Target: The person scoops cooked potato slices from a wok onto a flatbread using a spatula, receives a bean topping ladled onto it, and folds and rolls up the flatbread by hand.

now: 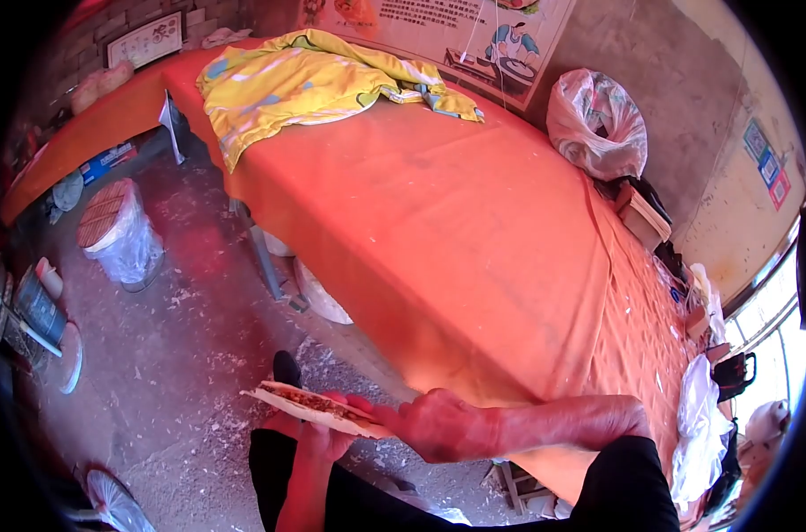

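Note:
A long flatbread (310,405), split open along its upper side, shows a brown, crumbly filling inside. My left hand (326,439) is wrapped around it from below and holds it tilted, above the floor and in front of my legs. At the bread's right end my right hand (440,426) is closed, its fingertips against the opening. Whether those fingers pinch the bread itself or something small is hidden. Both hands are just off the near edge of a table with an orange cloth (420,230).
A yellow patterned cloth (296,89) lies on the table's far end. A white plastic bag (598,124) sits at its right back corner. On the floor at left stands a plastic-wrapped bucket with a slatted top (123,235). More bags (700,426) line the right side.

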`<state>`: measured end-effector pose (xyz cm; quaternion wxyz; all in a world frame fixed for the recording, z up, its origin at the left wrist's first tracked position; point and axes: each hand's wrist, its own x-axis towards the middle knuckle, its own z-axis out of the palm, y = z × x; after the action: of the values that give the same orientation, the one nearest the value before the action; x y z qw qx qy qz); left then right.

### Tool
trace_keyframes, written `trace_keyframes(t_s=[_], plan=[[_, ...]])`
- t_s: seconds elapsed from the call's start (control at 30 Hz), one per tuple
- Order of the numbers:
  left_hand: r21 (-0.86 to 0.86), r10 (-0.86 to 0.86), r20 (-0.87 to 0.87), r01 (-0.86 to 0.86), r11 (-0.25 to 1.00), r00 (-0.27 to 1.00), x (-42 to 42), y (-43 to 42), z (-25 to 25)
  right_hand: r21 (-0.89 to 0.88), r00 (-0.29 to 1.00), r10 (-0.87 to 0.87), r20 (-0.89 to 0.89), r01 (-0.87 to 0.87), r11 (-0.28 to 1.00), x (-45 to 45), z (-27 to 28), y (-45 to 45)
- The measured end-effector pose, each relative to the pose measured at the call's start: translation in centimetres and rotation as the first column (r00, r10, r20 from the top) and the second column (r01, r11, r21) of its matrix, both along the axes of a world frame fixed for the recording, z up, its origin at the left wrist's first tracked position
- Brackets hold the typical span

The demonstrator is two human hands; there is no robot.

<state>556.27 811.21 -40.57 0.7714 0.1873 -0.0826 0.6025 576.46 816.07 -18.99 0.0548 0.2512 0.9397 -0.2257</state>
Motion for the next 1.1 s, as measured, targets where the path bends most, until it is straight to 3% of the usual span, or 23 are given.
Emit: trace_keyframes(t_s=[0.6, 0.97, 1.1], plan=[[-0.021, -0.011, 0.037, 0.012, 1.0, 0.999, 0.7, -1.4, 1.0, 0.025, 0.995, 0.096, -0.009, -0.096, 0.995, 0.4, -1.4, -0.3], [-0.025, -0.015, -0.035, 0.015, 1.0, 0.999, 0.7, -1.7, 0.0, -0.026, 0.998, 0.049, -0.032, -0.05, 0.998, 0.3, -0.9, -0.6], [-0.017, -0.021, -0.05, 0.02, 1.0, 0.999, 0.7, -1.6, 0.1, 0.02, 0.994, 0.108, -0.009, -0.108, 0.994, 0.6, -1.6, -0.3]])
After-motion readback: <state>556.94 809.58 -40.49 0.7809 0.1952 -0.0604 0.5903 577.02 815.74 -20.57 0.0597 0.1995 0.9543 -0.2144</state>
